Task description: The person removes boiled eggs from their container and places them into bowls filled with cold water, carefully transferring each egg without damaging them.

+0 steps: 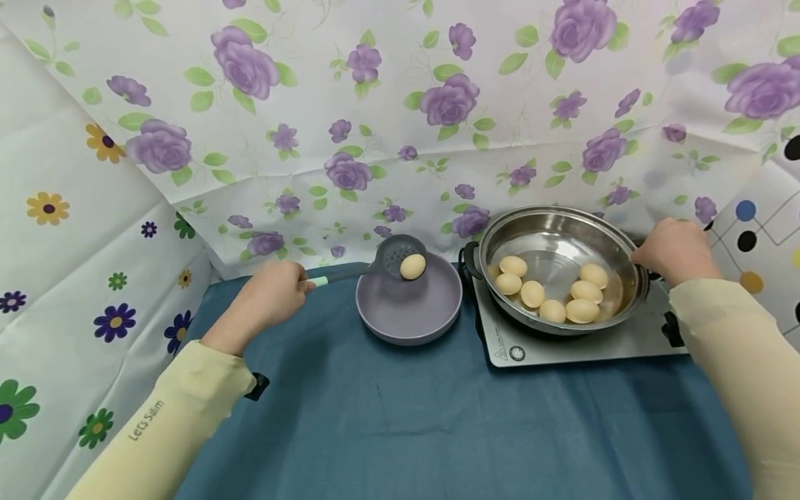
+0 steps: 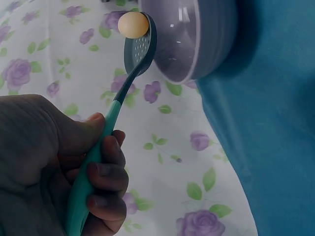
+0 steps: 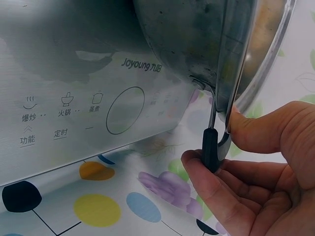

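Observation:
My left hand [image 1: 271, 295] grips the turquoise handle [image 2: 88, 177] of a dark grey slotted ladle [image 1: 394, 254]. One pale brown egg [image 1: 413, 267] rests in the ladle's head, over the far side of a purple-grey bowl [image 1: 406, 319]. To the right, a steel pot [image 1: 550, 243] holds several similar eggs [image 1: 584, 311] along its near part. My right hand [image 1: 675, 251] grips the pot's right side handle [image 3: 210, 147], thumb by the rim and fingers underneath in the right wrist view. Whether the pot sits flat is hard to tell.
Beneath the pot is a flat silver cooktop [image 1: 531, 354] with touch markings and a round dial outline [image 3: 126, 110]. A black pot handle [image 1: 471, 260] points toward the bowl. Blue cloth [image 1: 400, 423] covers the table, and a flowered sheet [image 1: 400, 139] hangs close behind.

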A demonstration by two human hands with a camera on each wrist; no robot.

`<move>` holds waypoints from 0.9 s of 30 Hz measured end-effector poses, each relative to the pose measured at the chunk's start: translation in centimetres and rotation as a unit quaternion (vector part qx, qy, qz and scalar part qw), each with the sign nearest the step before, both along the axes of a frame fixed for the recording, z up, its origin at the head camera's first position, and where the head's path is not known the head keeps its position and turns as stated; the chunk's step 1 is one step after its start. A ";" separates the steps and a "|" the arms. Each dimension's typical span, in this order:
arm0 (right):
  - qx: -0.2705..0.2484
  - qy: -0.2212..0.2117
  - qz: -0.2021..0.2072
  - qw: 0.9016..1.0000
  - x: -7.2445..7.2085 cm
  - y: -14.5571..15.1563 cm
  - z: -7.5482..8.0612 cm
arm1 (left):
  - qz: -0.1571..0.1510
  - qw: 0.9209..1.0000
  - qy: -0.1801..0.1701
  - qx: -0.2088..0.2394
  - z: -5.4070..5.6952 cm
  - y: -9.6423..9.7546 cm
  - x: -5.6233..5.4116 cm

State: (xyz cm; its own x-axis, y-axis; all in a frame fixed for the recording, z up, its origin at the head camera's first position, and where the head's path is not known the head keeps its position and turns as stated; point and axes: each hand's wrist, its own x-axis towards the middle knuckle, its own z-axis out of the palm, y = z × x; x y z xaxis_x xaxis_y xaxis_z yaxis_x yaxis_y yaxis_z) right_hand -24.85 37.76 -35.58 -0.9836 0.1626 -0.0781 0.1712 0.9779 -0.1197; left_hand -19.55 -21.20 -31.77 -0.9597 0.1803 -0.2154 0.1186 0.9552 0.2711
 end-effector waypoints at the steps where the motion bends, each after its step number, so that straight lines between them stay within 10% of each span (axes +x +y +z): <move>1: 0.001 -0.001 0.000 1.000 0.0 0.0 0.0 | 0.001 1.000 0.001 -0.008 -0.2 0.0 0.0; 27: -0.004 -0.004 -0.005 1.000 0.0 0.2 -0.1 | -0.044 0.979 0.148 -0.129 -4.0 1.1 0.8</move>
State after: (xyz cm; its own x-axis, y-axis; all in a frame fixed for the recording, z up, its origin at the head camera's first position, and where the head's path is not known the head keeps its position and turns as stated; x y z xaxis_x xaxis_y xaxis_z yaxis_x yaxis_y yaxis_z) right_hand -24.83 37.92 -35.70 -0.9813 0.1718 -0.0872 0.1819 0.9753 -0.1254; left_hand -18.75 -20.14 -35.77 -0.9700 0.2421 0.0203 0.2413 0.9697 -0.0377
